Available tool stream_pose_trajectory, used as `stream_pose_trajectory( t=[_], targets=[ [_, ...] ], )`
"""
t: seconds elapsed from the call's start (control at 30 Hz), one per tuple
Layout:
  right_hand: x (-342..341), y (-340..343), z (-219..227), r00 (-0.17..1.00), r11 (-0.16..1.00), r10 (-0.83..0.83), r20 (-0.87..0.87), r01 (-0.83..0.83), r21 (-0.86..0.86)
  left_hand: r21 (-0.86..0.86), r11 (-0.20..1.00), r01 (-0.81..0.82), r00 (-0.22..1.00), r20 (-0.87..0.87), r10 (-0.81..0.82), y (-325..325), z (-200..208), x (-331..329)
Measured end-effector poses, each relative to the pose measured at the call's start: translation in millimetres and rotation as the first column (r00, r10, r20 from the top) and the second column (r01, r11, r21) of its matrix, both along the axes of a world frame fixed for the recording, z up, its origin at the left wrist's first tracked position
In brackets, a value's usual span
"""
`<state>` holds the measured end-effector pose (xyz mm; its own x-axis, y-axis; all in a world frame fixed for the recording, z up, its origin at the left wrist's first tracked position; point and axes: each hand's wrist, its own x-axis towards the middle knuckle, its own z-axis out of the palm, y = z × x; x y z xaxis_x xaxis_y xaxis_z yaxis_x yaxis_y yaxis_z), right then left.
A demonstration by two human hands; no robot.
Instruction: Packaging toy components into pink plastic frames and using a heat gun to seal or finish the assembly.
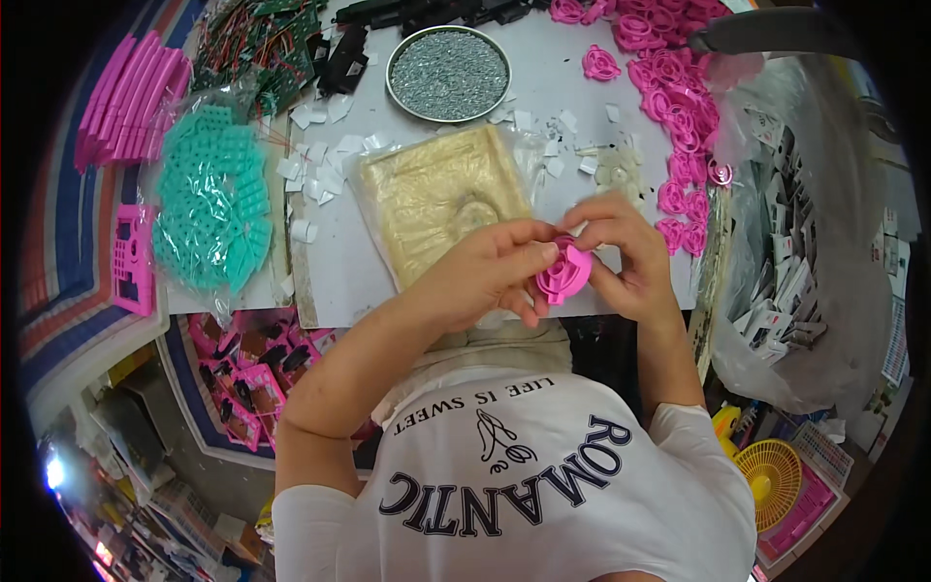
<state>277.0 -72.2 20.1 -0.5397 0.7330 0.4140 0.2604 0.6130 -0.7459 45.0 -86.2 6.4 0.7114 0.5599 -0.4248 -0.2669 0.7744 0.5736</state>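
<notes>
Both my hands meet over the near edge of the white table [543, 87]. My left hand [490, 267] pinches a small round pink plastic part [564, 274] from the left, thumb and fingers curled on it. My right hand [621, 250] grips the same pink part from the right and above, fingers bent over its top. Just behind my hands lies a clear bag with a yellowish pad [436, 194] in it.
A round metal tray of small grey screws [448, 73] stands at the back. Several pink parts [674, 107] pile at the right, a bag of teal parts [208, 199] at the left, white paper scraps [320, 170] between. A bag of small cards [781, 272] hangs right.
</notes>
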Motion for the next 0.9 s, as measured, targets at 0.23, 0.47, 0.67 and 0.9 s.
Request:
stream_pose_trajectory(
  t=[0.23,0.47,0.67,0.9],
  targets=[
    [-50.9,-0.4,0.4,0.986,0.962,-0.154,0.067,0.165,-0.218,0.389,0.824,-0.411,0.818,-0.241,0.522,-31.6,-9.9,-17.2],
    [-66.2,29.8,-38.8,0.902,0.970,-0.165,0.398,0.075,0.231,0.815,0.463,0.349,0.435,-0.578,0.690,-43.4,-7.6,-36.9],
    [-70.9,42.9,-40.7,0.813,0.976,-0.088,0.575,-0.044,0.212,0.597,0.207,0.775,0.329,-0.662,0.673,-52.8,-32.8,-33.6],
    [-74.0,12.9,-22.5,0.890,0.973,-0.065,0.451,-0.044,0.226,0.572,0.051,0.819,0.404,-0.637,0.656,-46.2,-19.6,-49.0]
  ],
)
